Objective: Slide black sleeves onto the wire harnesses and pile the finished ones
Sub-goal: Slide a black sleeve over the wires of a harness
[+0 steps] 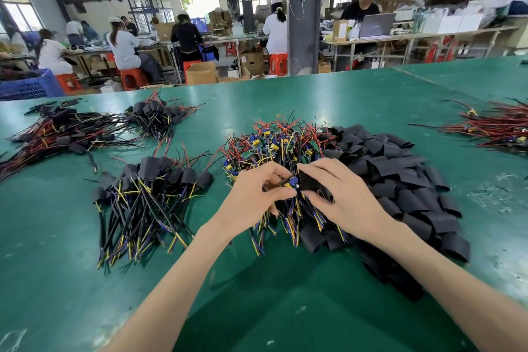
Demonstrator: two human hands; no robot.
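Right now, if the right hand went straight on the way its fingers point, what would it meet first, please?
Most likely the harness pinched by the left hand; the right hand, holding a black sleeve, points left at it.

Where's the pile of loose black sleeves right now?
In the head view, the sleeve pile lies on the green table, right of centre, against the heap of unsleeved harnesses, by the right hand.

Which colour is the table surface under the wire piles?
Green table surface, clearest in the head view.
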